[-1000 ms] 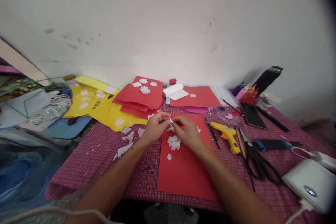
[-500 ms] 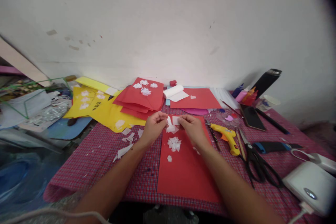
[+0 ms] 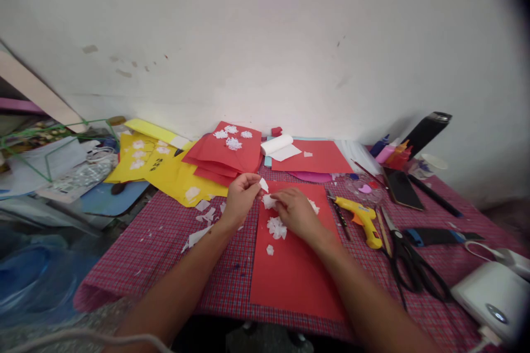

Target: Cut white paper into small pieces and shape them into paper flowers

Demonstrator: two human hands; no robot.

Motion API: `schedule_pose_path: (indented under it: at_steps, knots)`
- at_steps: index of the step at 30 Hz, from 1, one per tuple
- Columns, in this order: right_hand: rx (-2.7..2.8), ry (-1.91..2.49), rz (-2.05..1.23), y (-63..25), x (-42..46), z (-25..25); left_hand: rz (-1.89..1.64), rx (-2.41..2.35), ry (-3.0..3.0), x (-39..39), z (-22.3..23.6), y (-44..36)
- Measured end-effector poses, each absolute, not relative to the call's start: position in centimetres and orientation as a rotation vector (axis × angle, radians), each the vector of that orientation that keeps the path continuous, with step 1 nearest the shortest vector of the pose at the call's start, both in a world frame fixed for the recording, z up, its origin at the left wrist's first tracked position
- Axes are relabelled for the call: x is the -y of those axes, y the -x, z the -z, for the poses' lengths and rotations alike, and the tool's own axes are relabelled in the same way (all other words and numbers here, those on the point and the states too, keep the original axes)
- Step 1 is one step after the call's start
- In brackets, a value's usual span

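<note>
Soft, diffuse light leaves the wall brightest toward 12 o'clock, greyer at 10 and 2. The black flask at 3 o'clock throws a faint, soft-edged shadow toward 10 o'clock. Below the front edge of the worktop, at 6 o'clock, it is nearly black. Fine detail is soft throughout; petals of the white paper flower run together. The blue plastic at 8 o'clock smears, wide-angle stretch pulls at the sides, and a blurred black corner intrudes at 2 o'clock.
</note>
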State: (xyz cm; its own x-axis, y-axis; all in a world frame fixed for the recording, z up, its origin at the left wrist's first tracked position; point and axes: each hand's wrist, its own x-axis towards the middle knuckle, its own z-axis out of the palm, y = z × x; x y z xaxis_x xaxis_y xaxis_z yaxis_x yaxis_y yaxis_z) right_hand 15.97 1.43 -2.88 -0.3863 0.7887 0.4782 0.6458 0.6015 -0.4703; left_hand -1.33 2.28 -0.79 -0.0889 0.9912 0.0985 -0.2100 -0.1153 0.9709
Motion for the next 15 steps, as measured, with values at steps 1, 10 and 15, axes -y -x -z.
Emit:
schedule_pose_path:
  at_steps: [1, 10, 15]
  knots:
    - [2.13, 1.145, -0.25, -16.0, -1.4, 2.9, -1.433, -1.055, -1.085, -2.3, 0.8, 1.3]
    - [1.721, 1.203, -0.499, -15.6, -0.6, 1.5, -1.292, -0.973, -1.192, -2.2, 1.4, 1.3]
    - [1.712, 1.163, -0.565, -15.4, -0.3, 1.3, -1.267, -0.942, -1.234, -2.1, 1.5, 1.2]
